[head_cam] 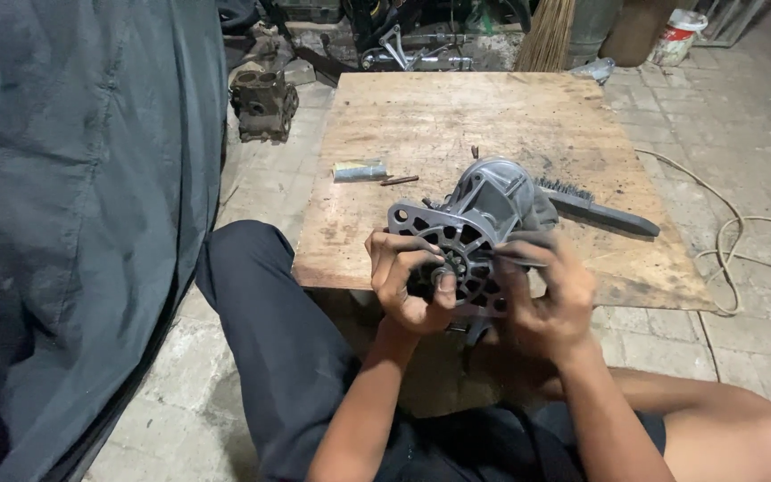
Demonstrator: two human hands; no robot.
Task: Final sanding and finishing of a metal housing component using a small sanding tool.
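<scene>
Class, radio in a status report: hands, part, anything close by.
Left hand and right hand both grip grey motor housing. Wire brush lies just behind on plywood board.

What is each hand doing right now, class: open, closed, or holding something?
Left hand: closed on the front of the grey motor housing.
Right hand: closed on a thin dark tool at the housing.

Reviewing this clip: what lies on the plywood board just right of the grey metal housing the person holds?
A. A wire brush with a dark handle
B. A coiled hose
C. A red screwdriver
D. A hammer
A. A wire brush with bristles at one end and a dark handle lies on the plywood board just right of the grey metal housing; none of the other options appears there.
</scene>
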